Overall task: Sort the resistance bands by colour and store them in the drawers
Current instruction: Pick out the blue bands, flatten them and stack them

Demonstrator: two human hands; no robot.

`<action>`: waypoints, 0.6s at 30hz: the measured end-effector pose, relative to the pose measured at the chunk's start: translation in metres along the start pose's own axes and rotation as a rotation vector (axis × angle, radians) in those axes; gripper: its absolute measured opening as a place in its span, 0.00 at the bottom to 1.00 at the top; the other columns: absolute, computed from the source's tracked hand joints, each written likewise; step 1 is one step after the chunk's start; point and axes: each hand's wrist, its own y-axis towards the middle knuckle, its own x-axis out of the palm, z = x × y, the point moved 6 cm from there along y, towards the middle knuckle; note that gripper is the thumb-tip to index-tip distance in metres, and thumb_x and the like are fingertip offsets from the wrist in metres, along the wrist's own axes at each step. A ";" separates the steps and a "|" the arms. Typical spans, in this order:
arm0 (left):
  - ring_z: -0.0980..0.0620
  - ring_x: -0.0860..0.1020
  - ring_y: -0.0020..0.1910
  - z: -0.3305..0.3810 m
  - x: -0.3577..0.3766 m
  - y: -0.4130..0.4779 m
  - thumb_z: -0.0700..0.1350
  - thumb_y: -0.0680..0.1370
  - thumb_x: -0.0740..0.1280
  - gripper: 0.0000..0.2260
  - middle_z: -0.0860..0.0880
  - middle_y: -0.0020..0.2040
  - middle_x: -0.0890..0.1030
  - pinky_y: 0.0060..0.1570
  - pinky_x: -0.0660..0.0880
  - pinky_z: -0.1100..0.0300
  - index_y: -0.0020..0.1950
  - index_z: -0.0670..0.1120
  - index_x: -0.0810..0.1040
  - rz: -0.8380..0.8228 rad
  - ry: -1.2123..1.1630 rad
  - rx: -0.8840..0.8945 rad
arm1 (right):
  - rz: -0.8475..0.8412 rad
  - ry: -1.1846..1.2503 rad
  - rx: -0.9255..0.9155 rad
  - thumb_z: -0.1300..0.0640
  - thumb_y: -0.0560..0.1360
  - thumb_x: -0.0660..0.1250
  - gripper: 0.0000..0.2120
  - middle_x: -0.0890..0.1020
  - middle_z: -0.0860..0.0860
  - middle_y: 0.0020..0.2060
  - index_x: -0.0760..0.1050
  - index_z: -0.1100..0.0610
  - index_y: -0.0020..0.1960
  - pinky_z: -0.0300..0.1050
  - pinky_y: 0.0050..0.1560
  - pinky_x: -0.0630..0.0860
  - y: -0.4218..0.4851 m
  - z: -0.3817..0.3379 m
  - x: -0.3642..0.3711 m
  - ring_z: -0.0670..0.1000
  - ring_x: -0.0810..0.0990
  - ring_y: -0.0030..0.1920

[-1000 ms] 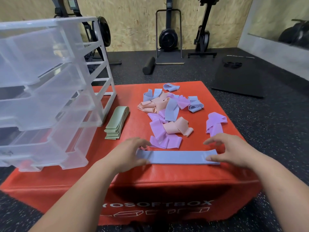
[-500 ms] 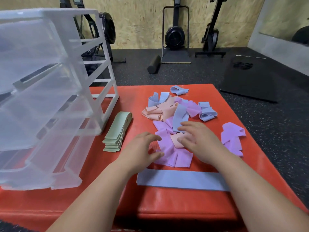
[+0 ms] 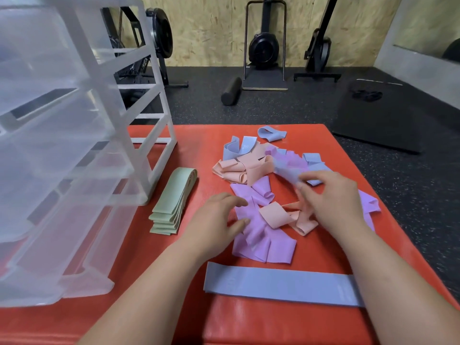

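Observation:
A mixed heap of resistance bands lies on the red soft box (image 3: 204, 145): peach bands (image 3: 249, 168), purple bands (image 3: 258, 242) and blue bands (image 3: 240, 149). One blue band (image 3: 278, 285) lies flat near the front edge. A neat stack of green bands (image 3: 174, 202) sits beside the clear plastic drawer unit (image 3: 62, 145), whose drawers are pulled out. My right hand (image 3: 331, 200) pinches a blurred blue band (image 3: 288, 173) lifted from the heap. My left hand (image 3: 219, 220) rests with relaxed fingers on the purple bands.
More purple bands (image 3: 371, 207) lie at the box's right edge, partly behind my right hand. A single blue band (image 3: 271, 133) sits at the far side. Gym machines, a foam roller (image 3: 231, 92) and a black mat (image 3: 378, 115) stand on the floor beyond.
Both hands left the flattened blue band and moved forward into the heap. My right hand reached further and picked a blue band out of it; the camera leaned closer.

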 end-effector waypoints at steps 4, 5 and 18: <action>0.53 0.77 0.62 0.005 -0.008 -0.005 0.50 0.78 0.73 0.15 0.57 0.60 0.80 0.63 0.75 0.52 0.65 0.54 0.81 0.034 -0.015 0.010 | 0.197 0.208 0.153 0.58 0.74 0.76 0.06 0.87 0.40 0.43 0.85 0.48 0.49 0.33 0.52 0.76 -0.001 0.007 -0.040 0.38 0.83 0.45; 0.53 0.77 0.62 0.007 -0.010 -0.007 0.50 0.78 0.73 0.15 0.57 0.60 0.80 0.63 0.75 0.53 0.65 0.54 0.81 0.041 -0.016 0.012 | 0.227 0.236 0.174 0.59 0.74 0.75 0.07 0.86 0.40 0.44 0.84 0.49 0.50 0.37 0.54 0.79 -0.002 0.009 -0.047 0.39 0.84 0.45; 0.54 0.79 0.56 0.032 -0.019 -0.018 0.50 0.79 0.72 0.13 0.58 0.56 0.81 0.58 0.77 0.52 0.63 0.56 0.81 0.118 -0.050 0.019 | 0.124 0.157 0.102 0.62 0.75 0.74 0.14 0.84 0.44 0.48 0.84 0.44 0.53 0.42 0.51 0.78 -0.030 0.019 -0.088 0.47 0.82 0.48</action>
